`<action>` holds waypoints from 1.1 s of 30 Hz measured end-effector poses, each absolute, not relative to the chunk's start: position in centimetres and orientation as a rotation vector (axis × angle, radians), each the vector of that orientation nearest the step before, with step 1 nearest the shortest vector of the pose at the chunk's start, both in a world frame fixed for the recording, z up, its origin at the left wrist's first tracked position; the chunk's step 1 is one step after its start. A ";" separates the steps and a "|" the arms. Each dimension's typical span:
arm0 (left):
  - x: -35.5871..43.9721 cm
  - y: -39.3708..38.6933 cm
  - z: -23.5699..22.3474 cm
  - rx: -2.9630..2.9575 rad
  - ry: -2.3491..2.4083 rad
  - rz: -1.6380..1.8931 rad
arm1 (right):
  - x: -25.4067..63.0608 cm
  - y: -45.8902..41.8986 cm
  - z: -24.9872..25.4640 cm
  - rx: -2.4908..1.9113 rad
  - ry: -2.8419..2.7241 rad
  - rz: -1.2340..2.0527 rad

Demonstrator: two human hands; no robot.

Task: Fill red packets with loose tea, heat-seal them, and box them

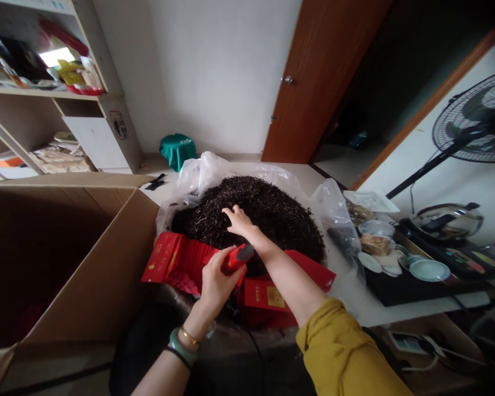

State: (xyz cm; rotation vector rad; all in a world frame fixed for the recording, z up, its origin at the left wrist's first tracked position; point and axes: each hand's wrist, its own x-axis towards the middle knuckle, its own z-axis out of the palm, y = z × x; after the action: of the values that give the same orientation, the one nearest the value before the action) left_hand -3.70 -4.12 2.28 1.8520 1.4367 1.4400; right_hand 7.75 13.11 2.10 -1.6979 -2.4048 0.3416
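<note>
The left hand [216, 286] grips a red tube [236, 259] with a dark end, fingers closed around it, a jade bangle [180, 346] on that wrist. The right hand [240, 221] lies open, fingers spread, on dark twisted tea leaves [268, 212] heaped in a clear plastic bag [334, 212] at centre. Flat red cartons [264, 294] lie at the heap's near edge, their gold-panelled print too small to read. A cardboard box [94, 258] stands at lower left.

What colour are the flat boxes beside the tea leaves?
The boxes are red with a gold label; head view.
</note>
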 end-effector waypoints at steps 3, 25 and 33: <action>-3.7 -4.0 2.1 1.839 1.433 1.450 | 7.7 12.9 1.8 -1.706 -2.402 0.333; -4.0 -3.2 2.1 1.690 1.556 1.441 | 14.2 9.2 8.3 -1.406 -2.169 0.890; -3.5 -2.8 2.4 1.710 1.587 1.400 | 15.2 5.5 16.4 -0.958 -2.399 1.197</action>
State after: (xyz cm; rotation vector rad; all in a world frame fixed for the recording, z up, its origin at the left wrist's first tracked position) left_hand -3.50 -2.77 2.39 1.7098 1.5865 1.4004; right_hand 15.24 5.48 16.38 -0.9578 -2.3993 1.1972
